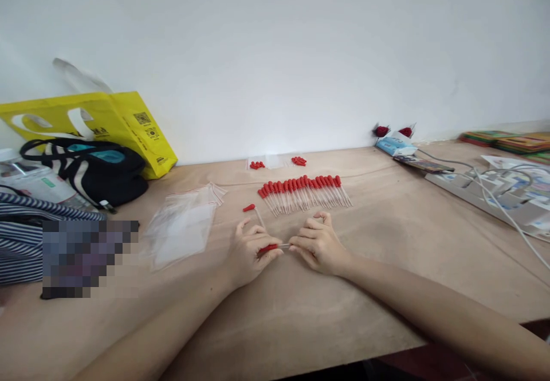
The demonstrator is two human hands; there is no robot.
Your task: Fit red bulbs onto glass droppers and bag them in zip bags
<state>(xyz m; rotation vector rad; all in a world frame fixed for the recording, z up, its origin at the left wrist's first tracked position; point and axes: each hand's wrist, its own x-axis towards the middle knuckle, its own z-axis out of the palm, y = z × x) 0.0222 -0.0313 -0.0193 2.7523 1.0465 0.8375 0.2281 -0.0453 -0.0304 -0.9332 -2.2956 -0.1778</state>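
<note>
Bare forearms [163, 323] lie nearest, over the tan counter [301, 329], leading to two narrow pinches on one slim, see-through dropper with a red, rubbery-looking bulb [268, 248]. The left grip [275, 249] closes around the bulb end; the right grip [293, 246] pinches the tube's far end, so the dropper spans between them, nearly level. Uneven force could bend or crack the thin tube, or make it slip out of the bulb. Just beyond the left grip, a loose red bulb [248, 207] and a transparent tube [259, 217] could be nudged by raised fingers; whether they join, I cannot tell. Beyond the right grip, a forward reach might scatter the tightly packed row of red-bulbed droppers [301, 185].
</note>
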